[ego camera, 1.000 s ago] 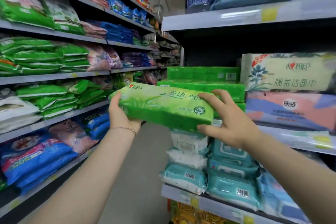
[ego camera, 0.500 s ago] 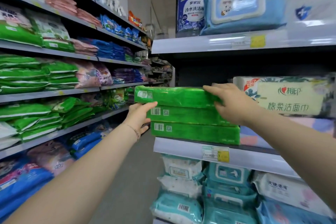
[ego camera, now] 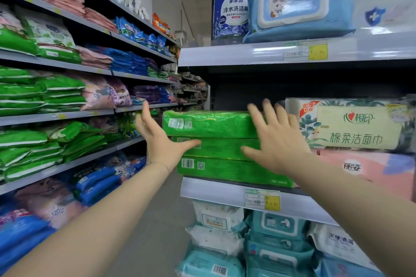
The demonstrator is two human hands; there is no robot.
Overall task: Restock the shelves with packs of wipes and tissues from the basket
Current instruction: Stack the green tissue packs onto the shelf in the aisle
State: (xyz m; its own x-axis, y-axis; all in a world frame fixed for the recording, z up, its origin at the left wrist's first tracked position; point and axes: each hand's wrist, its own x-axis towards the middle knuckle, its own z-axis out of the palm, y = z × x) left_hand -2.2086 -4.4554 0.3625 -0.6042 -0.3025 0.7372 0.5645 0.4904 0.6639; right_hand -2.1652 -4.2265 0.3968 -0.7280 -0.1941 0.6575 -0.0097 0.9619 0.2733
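Observation:
Three green tissue packs are stacked on the right-hand shelf [ego camera: 225,195]; the top green pack [ego camera: 209,122] lies flat on the other two. My left hand [ego camera: 158,141] is at the stack's left end, fingers spread, thumb lying across the middle pack [ego camera: 222,148]. My right hand [ego camera: 274,139] has spread straight fingers in front of the stack's right part. Neither hand grips anything. The basket is out of view.
A cream facial-towel pack [ego camera: 358,126] on a pink pack [ego camera: 364,168] sits right of the stack. Blue wipes [ego camera: 299,4] and a detergent bottle [ego camera: 231,7] stand on the shelf above; teal wipes [ego camera: 276,252] fill the one below. Stocked shelves [ego camera: 67,117] line the aisle's left.
The green pack went from held in both hands onto the top of the stack. Both hands have let go of it and now have spread fingers at the stack's front.

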